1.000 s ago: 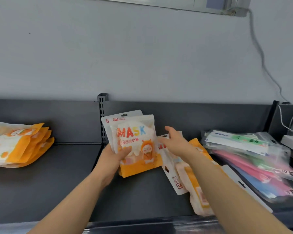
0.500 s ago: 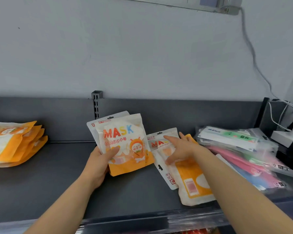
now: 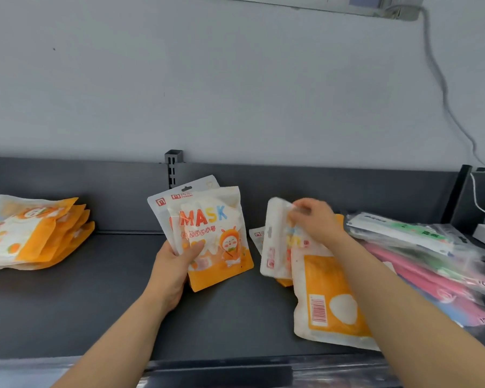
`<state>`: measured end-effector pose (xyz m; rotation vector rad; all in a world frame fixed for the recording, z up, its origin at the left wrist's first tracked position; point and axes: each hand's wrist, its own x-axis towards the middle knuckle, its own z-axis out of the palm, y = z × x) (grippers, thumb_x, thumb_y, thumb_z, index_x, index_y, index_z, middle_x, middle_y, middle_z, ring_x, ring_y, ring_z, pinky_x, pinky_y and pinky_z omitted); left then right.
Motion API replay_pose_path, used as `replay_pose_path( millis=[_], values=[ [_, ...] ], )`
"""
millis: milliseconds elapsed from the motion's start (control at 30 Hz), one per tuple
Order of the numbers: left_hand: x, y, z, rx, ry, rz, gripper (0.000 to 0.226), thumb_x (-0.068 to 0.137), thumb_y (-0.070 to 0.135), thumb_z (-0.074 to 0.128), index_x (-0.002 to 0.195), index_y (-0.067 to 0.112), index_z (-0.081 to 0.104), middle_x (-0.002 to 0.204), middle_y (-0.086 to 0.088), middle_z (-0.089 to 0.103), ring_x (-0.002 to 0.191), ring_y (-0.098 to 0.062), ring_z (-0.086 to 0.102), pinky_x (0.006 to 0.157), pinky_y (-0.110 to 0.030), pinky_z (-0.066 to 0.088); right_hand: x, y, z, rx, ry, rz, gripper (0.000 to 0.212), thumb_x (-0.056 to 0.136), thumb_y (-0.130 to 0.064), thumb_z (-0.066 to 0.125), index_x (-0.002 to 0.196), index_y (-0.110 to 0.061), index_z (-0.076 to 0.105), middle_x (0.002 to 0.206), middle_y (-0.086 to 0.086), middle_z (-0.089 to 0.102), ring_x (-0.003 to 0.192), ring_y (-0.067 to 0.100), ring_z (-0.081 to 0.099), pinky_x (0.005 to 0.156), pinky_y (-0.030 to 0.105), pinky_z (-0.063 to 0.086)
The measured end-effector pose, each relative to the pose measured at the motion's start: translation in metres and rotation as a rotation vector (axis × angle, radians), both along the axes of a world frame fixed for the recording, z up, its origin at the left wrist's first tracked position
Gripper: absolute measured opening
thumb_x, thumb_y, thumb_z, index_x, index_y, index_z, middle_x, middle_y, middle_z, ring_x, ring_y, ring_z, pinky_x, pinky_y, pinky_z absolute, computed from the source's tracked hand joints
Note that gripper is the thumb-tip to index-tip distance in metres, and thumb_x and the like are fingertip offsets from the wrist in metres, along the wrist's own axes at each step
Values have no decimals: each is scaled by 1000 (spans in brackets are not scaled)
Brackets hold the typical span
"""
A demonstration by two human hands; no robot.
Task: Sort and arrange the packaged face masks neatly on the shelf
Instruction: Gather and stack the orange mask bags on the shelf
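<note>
Mask packs in L hand, R hand

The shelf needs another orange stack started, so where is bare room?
Bare shelf lies between the orange stack at left and the packs in the left hand, and in front of them. The right end is crowded: loose orange packs beside a clear-wrapped pile.

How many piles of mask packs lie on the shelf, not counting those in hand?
3: an orange stack at far left, a loose orange pile below the right hand, and a clear-wrapped pink-and-green pile at far right. Packs underneath may be hidden.
</note>
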<state>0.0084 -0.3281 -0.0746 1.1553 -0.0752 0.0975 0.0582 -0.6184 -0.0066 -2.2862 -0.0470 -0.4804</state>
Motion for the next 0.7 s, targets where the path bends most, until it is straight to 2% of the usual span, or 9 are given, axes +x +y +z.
replay_pose_path(
  millis=[67, 167, 267, 367, 500, 600, 700],
  values=[
    [0, 0, -1, -7, -8, 4, 38, 90, 7, 65, 126, 14, 59, 115, -7, 72, 103, -27, 71, 84, -46, 57, -3, 5, 11, 173, -95, -36, 5, 94, -28, 58, 95, -33, 60, 88, -15, 63, 75, 3, 62, 51, 10, 44],
    [1, 0, -2, -1, -29, -3, 39, 87, 11, 67, 125, 15, 59, 114, -6, 73, 103, -26, 71, 79, -41, 60, -5, 12, 22, 389, -159, -49, 9, 92, -31, 56, 92, -31, 65, 85, -8, 69, 66, 9, 65, 52, 24, 51],
    [1, -2, -2, 16, -48, -9, 50, 79, 21, 70, 127, 15, 58, 116, -6, 72, 105, -26, 70, 85, -45, 57, -2, 18, 22, 601, -176, -80, 9, 92, -30, 58, 88, -30, 66, 88, -6, 70, 79, 12, 67, 64, 28, 55],
    [2, -2, -2, 21, -50, 13, 52, 78, 26, 70, 128, 17, 58, 117, -4, 72, 105, -24, 70, 88, -46, 56, 3, 29, 12, 722, -130, -128, 9, 93, -27, 58, 88, -28, 65, 92, -4, 70, 82, 14, 67, 62, 26, 52],
    [5, 0, -6, 38, -47, 61, 37, 88, 27, 65, 124, 20, 59, 114, -1, 73, 102, -21, 71, 82, -39, 57, 7, 38, 9, 898, -95, -167, 9, 95, -25, 56, 92, -25, 64, 98, 0, 70, 89, 19, 67, 75, 36, 57],
    [6, 0, -7, 41, -49, 65, 30, 93, 27, 62, 123, 22, 59, 111, 1, 74, 101, -20, 71, 75, -34, 60, 7, 38, 15, 892, -46, -122, 11, 94, -20, 57, 89, -23, 66, 98, 4, 71, 92, 23, 68, 81, 42, 58],
    [4, -1, -6, 62, -75, 34, 39, 88, 34, 66, 124, 23, 60, 114, 1, 73, 105, -21, 70, 83, -39, 58, 1, 51, 7, 821, 43, -77, 13, 92, -14, 59, 84, -21, 66, 94, 7, 71, 89, 26, 69, 70, 38, 60]
  ],
)
